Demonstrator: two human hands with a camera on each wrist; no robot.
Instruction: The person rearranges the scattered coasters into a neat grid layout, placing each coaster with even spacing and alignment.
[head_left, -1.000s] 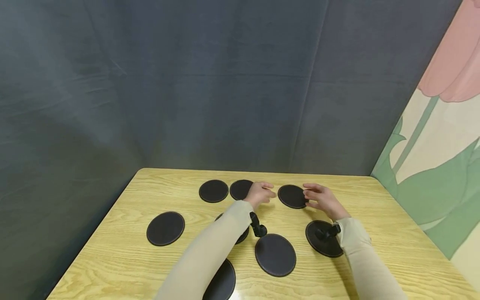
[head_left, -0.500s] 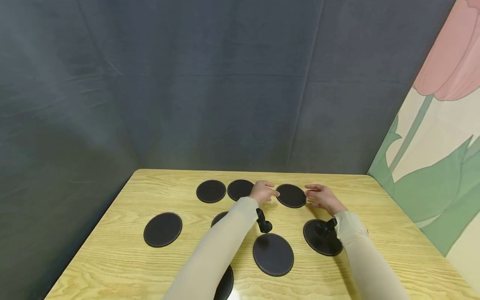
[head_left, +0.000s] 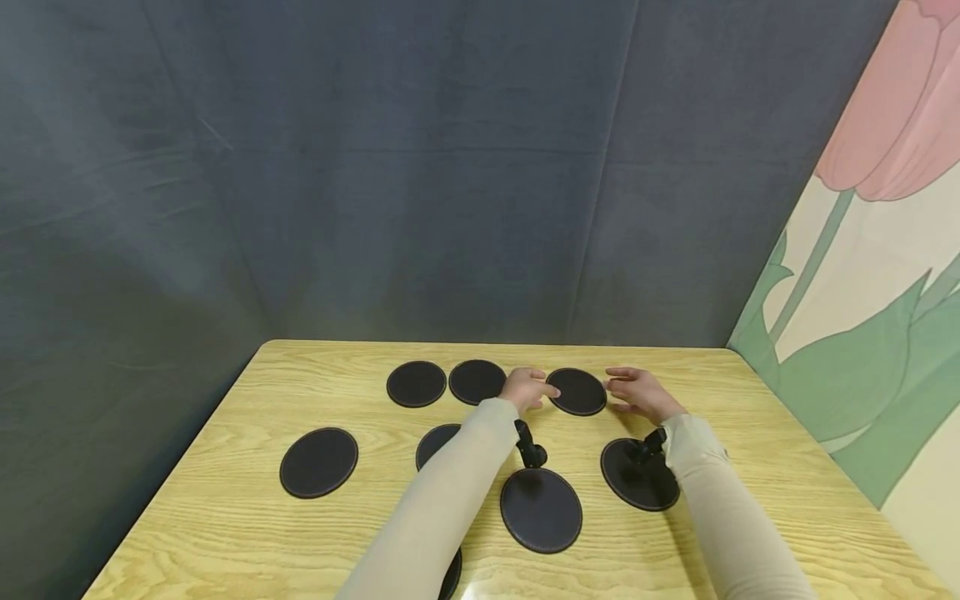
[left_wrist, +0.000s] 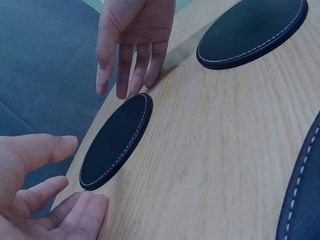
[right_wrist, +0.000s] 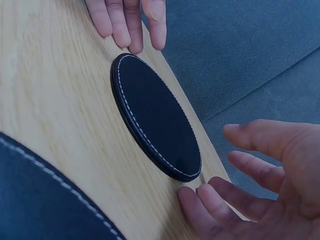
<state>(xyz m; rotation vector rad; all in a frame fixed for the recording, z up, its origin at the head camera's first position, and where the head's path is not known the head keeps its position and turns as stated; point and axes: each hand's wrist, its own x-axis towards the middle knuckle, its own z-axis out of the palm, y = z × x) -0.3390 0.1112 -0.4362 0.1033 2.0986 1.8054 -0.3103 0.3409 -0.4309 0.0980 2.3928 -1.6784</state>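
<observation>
A round black coaster [head_left: 577, 392] with pale edge stitching lies flat near the table's far edge, between my two hands. My left hand [head_left: 525, 390] is at its left side, fingers loosely extended and thumb raised. On the other side my right hand [head_left: 642, 394] mirrors it, palm turned inward. In the left wrist view, the lower left fingertips [left_wrist: 95, 207] are right at the near rim of the coaster [left_wrist: 116, 142]. The right wrist view shows the right fingertips [right_wrist: 187, 196] close to the opposite end. Neither hand grips it.
Several similar black coasters lie spread over the wooden table [head_left: 225, 517]. Two, including the far-left coaster [head_left: 416, 384], sit left of my left hand. Another coaster [head_left: 542, 510] lies nearer the front, and one coaster [head_left: 641, 475] is below my right wrist. A dark curtain [head_left: 450, 183] hangs behind.
My left hand has moved right, up to the left rim of the coaster. The right hand stays by the other side with little movement. The head view has turned slightly right.
</observation>
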